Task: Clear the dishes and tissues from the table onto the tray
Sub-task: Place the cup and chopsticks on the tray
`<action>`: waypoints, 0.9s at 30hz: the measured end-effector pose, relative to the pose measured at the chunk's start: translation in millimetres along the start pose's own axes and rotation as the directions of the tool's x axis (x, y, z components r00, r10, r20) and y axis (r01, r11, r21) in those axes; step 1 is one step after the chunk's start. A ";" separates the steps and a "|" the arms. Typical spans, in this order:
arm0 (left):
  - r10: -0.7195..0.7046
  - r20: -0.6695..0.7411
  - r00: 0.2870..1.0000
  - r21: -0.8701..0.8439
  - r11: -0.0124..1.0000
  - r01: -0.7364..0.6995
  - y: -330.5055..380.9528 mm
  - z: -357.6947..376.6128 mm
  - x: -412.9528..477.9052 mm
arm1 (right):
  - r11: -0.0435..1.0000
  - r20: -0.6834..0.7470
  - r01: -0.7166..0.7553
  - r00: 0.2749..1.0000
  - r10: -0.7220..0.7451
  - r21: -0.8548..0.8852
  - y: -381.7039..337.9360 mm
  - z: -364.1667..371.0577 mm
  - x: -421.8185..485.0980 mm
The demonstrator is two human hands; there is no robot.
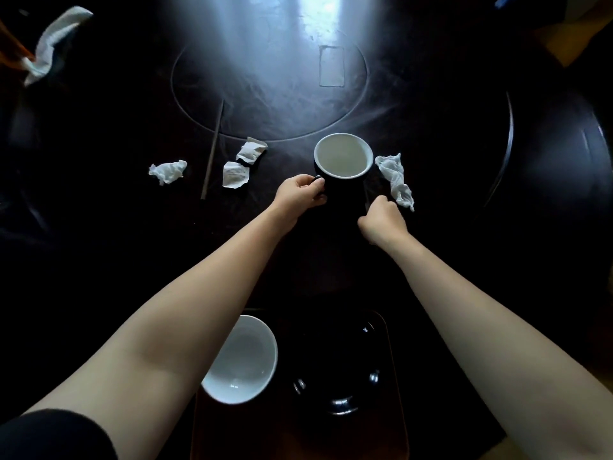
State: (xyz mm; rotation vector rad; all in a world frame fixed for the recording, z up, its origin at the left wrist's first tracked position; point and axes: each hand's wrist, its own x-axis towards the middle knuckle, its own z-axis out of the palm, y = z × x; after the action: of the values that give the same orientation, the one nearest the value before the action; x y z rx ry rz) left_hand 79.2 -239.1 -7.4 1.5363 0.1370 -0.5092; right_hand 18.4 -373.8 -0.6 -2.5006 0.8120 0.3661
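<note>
Two hands: both reach to the black mug with a white inside [343, 161], standing upright on the dark glossy counter [99, 244] at centre frame.
Left hand [303, 195]: fingers curled closed around the mug's handle on its left side.
Right hand [383, 222]: fingers bunched together low at the mug's right side; actual contact cannot be told against the dark surface.
Tissue by the mug: a crumpled white tissue [396, 180] lies just right of the mug, near the right hand.
Other paper: a second crumpled white tissue [168, 172] left of centre, and two torn white paper wrappers [243, 162] between it and the mug.
Chopstick: a thin brown chopstick [212, 149] lies nearly upright in the frame, between the left tissue and the wrappers.
Cloth: a white cloth [49, 44] in the upper left of the frame.
Tray: a dark rectangular tray [396, 393] at the bottom centre holds a white bowl [240, 360] on its left and a glossy black dish [338, 370] on its right.
</note>
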 end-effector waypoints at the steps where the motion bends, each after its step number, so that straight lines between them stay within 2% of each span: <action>1: 0.007 0.006 1.000 -0.022 1.000 -0.007 0.4 -1.4 -2.6 | 0.999 -0.004 -0.012 1.000 0.012 0.038 0.0 -1.1 3.6; 7: 0.042 -0.041 0.998 -0.111 0.993 -0.046 2.1 -36.9 -37.0 | 0.967 -0.115 0.021 0.993 0.008 0.253 -16.1 -8.6 16.4; 12: 0.053 -0.150 0.987 -0.226 0.970 -0.087 9.7 -87.2 -80.5 | 0.941 -0.166 0.166 0.979 -0.121 0.296 -70.1 -5.2 13.6; 19: 0.054 -0.382 0.922 -0.183 0.974 -0.133 7.6 -175.0 -132.1 | 0.899 -0.051 0.386 0.922 -0.384 0.207 -179.2 30.7 10.7; 27: 0.004 -0.485 0.874 -0.225 0.966 -0.129 -4.3 -228.4 -139.8 | 0.918 0.092 0.382 0.915 -0.392 0.109 -263.4 80.2 21.4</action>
State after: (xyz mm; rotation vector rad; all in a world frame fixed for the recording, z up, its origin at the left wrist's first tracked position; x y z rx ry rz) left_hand 5.3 15.2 32.6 1.3842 0.5145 -0.0366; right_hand 187.1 -156.0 18.3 -2.4563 0.2674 0.3183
